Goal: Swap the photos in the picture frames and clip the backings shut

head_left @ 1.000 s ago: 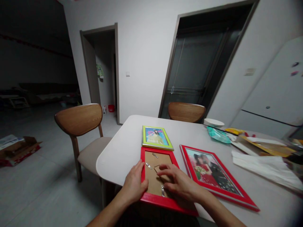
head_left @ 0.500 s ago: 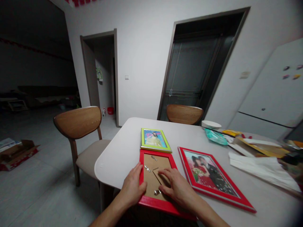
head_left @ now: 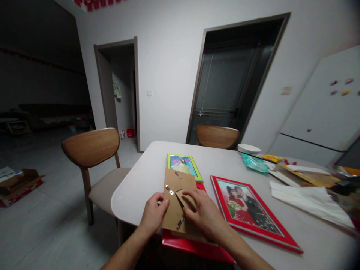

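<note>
A brown picture frame backing board (head_left: 174, 213) with metal hangers and a raised stand flap is held above a red picture frame (head_left: 194, 249). The fingers of my left hand (head_left: 153, 214) are closed at the board's left edge. My right hand (head_left: 201, 212) grips the stand flap on the board. Most of the red frame is hidden under the board and my right arm. Just beyond lies a green picture frame (head_left: 184, 165) with a photo of a figure in a yellow dress. To the right rests a larger red framed photo (head_left: 253, 213), face up.
On the right of the white table (head_left: 135, 183) are a white bowl (head_left: 249, 149), a teal packet (head_left: 254, 163), white wrapping (head_left: 309, 200) and a yellow envelope (head_left: 317, 178). Wooden chairs stand at the left (head_left: 94, 148) and far side (head_left: 218, 137).
The backing board has come up out of the red frame and now sits above it, tilted. My left hand has moved from the frame's edge to the board's edge.
</note>
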Demonstrator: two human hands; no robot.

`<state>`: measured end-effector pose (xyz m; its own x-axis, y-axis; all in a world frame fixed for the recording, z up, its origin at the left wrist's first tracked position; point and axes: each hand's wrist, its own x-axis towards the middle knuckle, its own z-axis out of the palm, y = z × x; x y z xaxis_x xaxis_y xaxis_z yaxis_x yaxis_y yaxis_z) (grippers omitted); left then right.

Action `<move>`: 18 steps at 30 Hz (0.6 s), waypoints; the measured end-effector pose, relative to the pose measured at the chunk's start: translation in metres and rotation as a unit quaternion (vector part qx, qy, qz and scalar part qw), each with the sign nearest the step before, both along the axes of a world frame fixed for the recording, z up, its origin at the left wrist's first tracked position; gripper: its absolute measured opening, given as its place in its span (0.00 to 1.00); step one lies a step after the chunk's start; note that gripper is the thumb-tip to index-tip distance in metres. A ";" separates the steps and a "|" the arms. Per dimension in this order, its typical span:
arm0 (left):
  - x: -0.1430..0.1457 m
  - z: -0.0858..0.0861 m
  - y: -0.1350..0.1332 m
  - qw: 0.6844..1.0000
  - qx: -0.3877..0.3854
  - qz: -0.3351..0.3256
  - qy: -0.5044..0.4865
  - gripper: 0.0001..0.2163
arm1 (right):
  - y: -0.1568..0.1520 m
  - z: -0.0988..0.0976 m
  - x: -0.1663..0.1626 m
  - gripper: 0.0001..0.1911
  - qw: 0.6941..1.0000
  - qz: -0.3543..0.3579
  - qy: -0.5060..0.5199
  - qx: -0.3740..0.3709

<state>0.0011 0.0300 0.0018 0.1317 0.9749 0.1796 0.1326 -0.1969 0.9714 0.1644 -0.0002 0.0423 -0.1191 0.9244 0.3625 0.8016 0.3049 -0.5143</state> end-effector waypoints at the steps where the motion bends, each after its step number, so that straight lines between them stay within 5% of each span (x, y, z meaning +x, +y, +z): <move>1: -0.003 0.002 0.003 1.000 -0.013 0.009 -0.010 0.09 | 0.000 0.003 -0.002 0.16 1.000 0.011 0.012 0.004; 5: -0.033 0.004 0.015 0.997 -0.043 0.050 -0.029 0.12 | 0.002 0.002 0.009 0.18 1.000 -0.007 0.003 -0.007; 11: -0.089 -0.011 0.024 0.994 -0.060 0.092 0.009 0.12 | 0.007 -0.027 0.053 0.21 0.978 -0.114 -0.142 -0.103; 18: -0.098 -0.020 0.024 0.985 0.010 0.129 0.117 0.15 | 0.014 -0.038 0.054 0.22 0.967 -0.134 -0.158 -0.147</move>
